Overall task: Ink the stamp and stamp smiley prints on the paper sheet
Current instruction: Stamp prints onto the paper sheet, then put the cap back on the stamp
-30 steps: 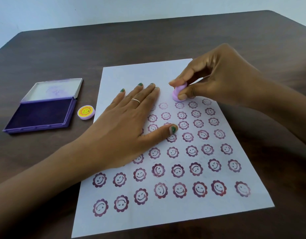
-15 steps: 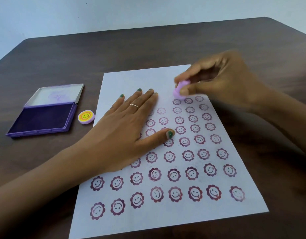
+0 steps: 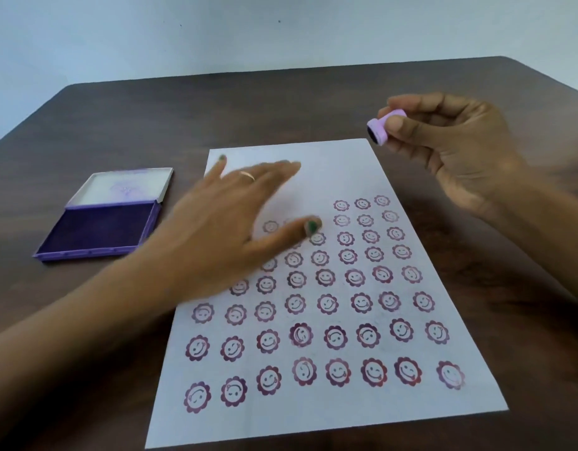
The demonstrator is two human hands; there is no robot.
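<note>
A white paper sheet [image 3: 330,164] lies on the dark table, covered with several rows of purple smiley flower prints; its far strip is blank. My right hand [image 3: 450,151] holds a small lilac stamp [image 3: 382,126] in the air beyond the sheet's far right corner, its inked face turned left. My left hand [image 3: 229,222] is blurred, with fingers spread, over the sheet's left side; it hides some prints. An open purple ink pad [image 3: 98,229] sits left of the sheet, its lid [image 3: 125,185] folded back.
The dark brown wooden table [image 3: 281,102] runs to a pale wall behind. The yellow smiley stamp cap seen earlier is hidden behind my left hand.
My right hand lifted the stamp off the paper and drew it up and to the right. My left hand shifted toward the sheet's left side. The camera tilted up.
</note>
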